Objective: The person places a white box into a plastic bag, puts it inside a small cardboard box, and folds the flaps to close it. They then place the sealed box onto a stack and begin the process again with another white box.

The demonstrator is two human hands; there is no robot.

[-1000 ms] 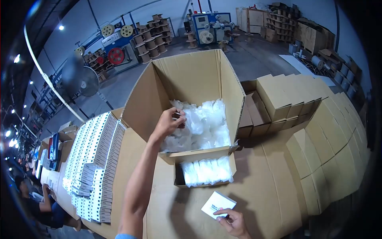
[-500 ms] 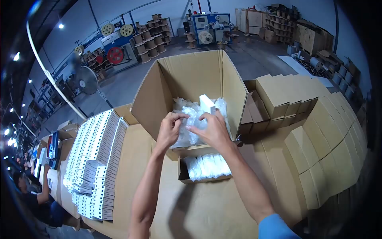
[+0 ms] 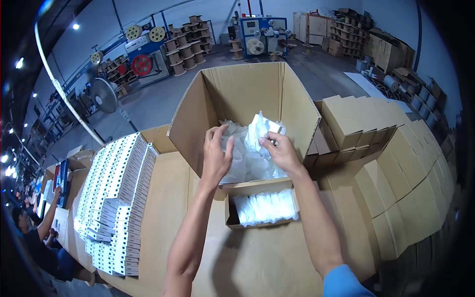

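Observation:
Inside a large open cardboard box (image 3: 247, 89) lie several clear plastic bags (image 3: 240, 161). My right hand (image 3: 281, 151) pinches a crumpled clear bag (image 3: 256, 133) above them; a white item, partly hidden, shows in or behind that bag. To its left, my left hand (image 3: 216, 153) has its fingers apart and empty, over the left part of the box. Just in front of the large box, a small open carton (image 3: 230, 218) holds a row of white plastic-wrapped packs (image 3: 264, 208).
Stacks of small white boxes (image 3: 114, 198) stand at the left. Folded brown cartons (image 3: 410, 178) are piled at the right. A person (image 3: 37, 237) sits at the far left. Behind stand a fan (image 3: 104, 96), wooden spools (image 3: 180, 52) and a blue machine (image 3: 262, 37).
My hands have moved apart. The left one has opened, while the right has shifted slightly right with the bag, now spread more upright. The view has shifted slightly.

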